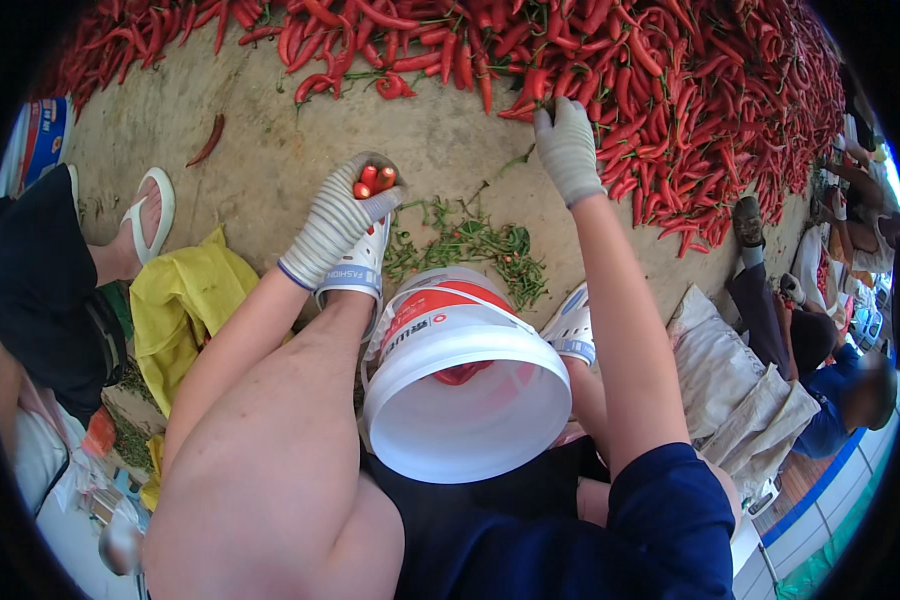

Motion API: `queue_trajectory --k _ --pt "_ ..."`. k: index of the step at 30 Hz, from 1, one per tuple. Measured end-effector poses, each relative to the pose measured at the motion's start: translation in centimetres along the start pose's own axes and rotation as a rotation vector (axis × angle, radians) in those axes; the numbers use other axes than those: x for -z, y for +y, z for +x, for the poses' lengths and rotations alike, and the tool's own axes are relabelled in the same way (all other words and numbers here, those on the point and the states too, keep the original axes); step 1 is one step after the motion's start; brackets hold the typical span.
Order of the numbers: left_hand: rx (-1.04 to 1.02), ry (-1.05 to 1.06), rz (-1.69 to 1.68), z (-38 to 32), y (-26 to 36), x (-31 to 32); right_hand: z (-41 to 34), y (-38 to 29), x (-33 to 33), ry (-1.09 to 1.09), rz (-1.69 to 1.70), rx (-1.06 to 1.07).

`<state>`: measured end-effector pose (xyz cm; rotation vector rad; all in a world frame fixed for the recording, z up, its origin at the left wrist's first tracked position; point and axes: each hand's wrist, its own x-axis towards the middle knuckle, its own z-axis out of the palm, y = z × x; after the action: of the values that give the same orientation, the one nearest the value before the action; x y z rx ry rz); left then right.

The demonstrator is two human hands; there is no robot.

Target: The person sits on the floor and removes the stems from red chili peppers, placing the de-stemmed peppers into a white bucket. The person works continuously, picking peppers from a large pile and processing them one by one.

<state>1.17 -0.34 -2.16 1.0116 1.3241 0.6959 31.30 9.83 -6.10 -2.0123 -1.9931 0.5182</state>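
My left hand (352,214), in a striped knit glove, is closed around several red chili peppers (375,180) whose cut-looking ends show. My right hand (566,142), gloved the same way, reaches to the near edge of a large heap of red chili peppers (690,97); its fingertips touch the peppers there, but whether they grip one I cannot tell. Between my legs a white plastic bucket (469,420) is tilted with its mouth towards me, and a few red peppers (463,373) lie inside. Green pepper stems (480,244) are scattered on the concrete floor beyond the bucket.
A yellow woven sack (184,292) and a person's foot in a white flip-flop (154,214) are at the left. White woven sacks (720,367) lie at the right, near a person in blue. A single dark red pepper (208,141) lies on the floor.
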Motion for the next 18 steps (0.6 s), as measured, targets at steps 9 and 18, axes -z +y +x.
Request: queue_trajectory --k 9,18 --pt "-0.186 -0.057 0.367 0.5 4.9 -1.8 -6.9 -9.6 6.0 -0.6 0.698 0.133" --pt "-0.013 -0.088 0.307 0.7 1.7 -1.0 -8.2 -11.2 2.1 -0.528 0.722 0.047"
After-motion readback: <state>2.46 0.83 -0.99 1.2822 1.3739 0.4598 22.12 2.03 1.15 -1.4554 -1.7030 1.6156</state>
